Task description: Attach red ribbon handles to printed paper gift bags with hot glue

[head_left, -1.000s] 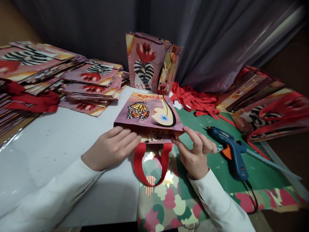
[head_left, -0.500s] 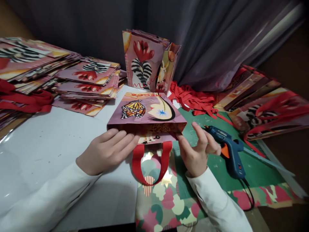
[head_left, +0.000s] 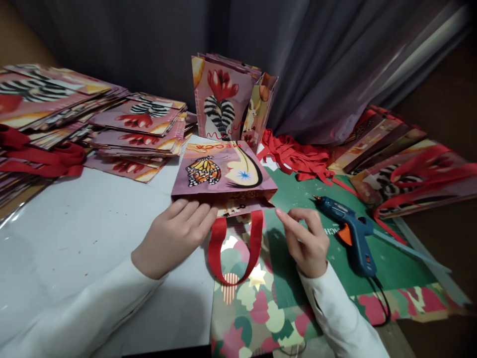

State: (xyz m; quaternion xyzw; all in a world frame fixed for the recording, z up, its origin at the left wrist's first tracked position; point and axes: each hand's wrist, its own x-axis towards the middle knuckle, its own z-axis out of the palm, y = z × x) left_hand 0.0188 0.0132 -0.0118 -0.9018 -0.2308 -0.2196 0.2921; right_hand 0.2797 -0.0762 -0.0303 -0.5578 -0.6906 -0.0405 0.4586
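A pink-purple paper gift bag [head_left: 234,174] with a butterfly print lies flat, its mouth facing me and gaping slightly. From its lower panel a red ribbon handle [head_left: 217,253] loops toward me. My left hand [head_left: 177,231] is closed at the left of the mouth, fingers together on the bag's edge; its thumb is hidden. Just off the bag's right corner, my right hand [head_left: 307,238] holds nothing, its index finger pointing at the corner and the other fingers loosely bent. Right of that hand lies a blue glue gun [head_left: 350,228] with an orange trigger.
Stacks of flat printed bags [head_left: 137,124] fill the left back, with red ribbons [head_left: 48,159] over them. Bags stand upright [head_left: 223,99] behind, beside a red ribbon pile [head_left: 298,154]. More bags with ribbons [head_left: 417,174] are at right. A green sheet [head_left: 290,278] and patterned paper [head_left: 261,308] cover the table.
My right hand has drawn back from the bag's right corner, and its fingers have bent more. The bag has shifted slightly left. My left hand stays at its edge.
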